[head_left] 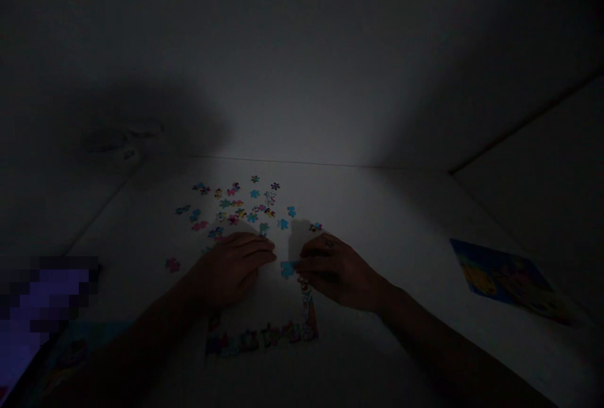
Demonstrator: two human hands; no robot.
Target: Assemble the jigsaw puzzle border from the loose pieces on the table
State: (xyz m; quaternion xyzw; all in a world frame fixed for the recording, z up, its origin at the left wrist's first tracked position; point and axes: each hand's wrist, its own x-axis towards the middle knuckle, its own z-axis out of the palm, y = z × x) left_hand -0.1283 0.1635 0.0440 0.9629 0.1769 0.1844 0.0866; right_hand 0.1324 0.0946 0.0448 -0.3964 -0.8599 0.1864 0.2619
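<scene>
A dim room is shown, with a shadowed pale wall [302,80] rising behind a white tabletop [387,225]. At the fingertips of the right hand [333,269], a sky-blue cardboard jigsaw piece [287,269] is seen, its long axis lying roughly crosswise to the view and its right end tucked beneath the fingers [314,263]. These fingers are curled closed around that end, but whether the piece is pinched or merely touched cannot be told in the gloom. The piece lies nearer this hand than the left hand [231,269], whose fingers are laid together and extended, palm down, with nothing seen held, their tips directed toward the piece. Just below the piece, an L-shaped run of joined multicoloured jigsaw pieces [259,339] is laid on the tabletop, its upright arm rising close under the right hand. Beyond the hands, a loose scatter of pink, blue and yellow jigsaw pieces [236,206] is spread, with a lone pink jigsaw piece [172,264] set off to the left. A glossy blue-and-yellow printed card [509,282] lies well to the right. At lower left, a purple object [42,313] is pixelated and cannot be identified, and the printed detail on the pieces is lost in the darkness.
</scene>
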